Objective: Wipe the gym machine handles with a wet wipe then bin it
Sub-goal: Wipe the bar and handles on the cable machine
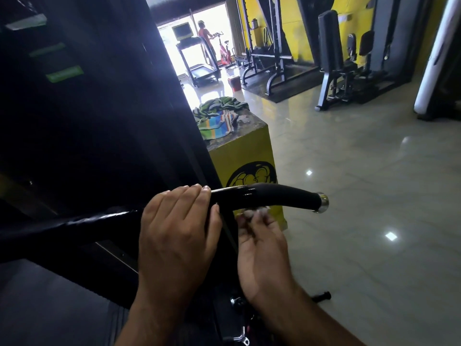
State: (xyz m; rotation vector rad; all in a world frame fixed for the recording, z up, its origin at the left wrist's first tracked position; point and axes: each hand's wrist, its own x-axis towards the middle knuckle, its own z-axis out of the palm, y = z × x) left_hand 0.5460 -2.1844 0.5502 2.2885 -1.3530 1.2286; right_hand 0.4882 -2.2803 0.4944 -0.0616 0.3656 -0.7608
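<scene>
"Near six o'clock in the view, what are the two hands doing?"

"Left hand (pixel 174 236) sits on the black handle (pixel 282 198), fingers (pixel 192 196) laid together over the top of the bar and the thumb hooked underneath, so it grips the bar. The right hand (pixel 262 250) is just at its three o'clock, palm turned up below the padded part."

"And the wet wipe (pixel 254 211)?"

"Small white wad at the right fingertips, right under the handle. The fingers are bunched together on it — that spot is blurred, so I can't tell if the wipe actually touches the bar or sits just beneath it."

"Where does the handle run?"

"From nine o'clock, out of the dark machine frame (pixel 87 121), across to three o'clock, bending down a little and ending in a shiny metal cap (pixel 323 202)."

"Anything behind it?"

"At twelve o'clock from the hands stands a yellow box (pixel 244 156) with a black emblem on its side, and striped towels (pixel 219 116) are heaped on its top surface. Glossy pale floor (pixel 361 196) spreads to three o'clock. Far off at twelve, a treadmill (pixel 199 66) stands by a bright window, with a person (pixel 204 33) in a red top beside it — small and washed out."
</scene>
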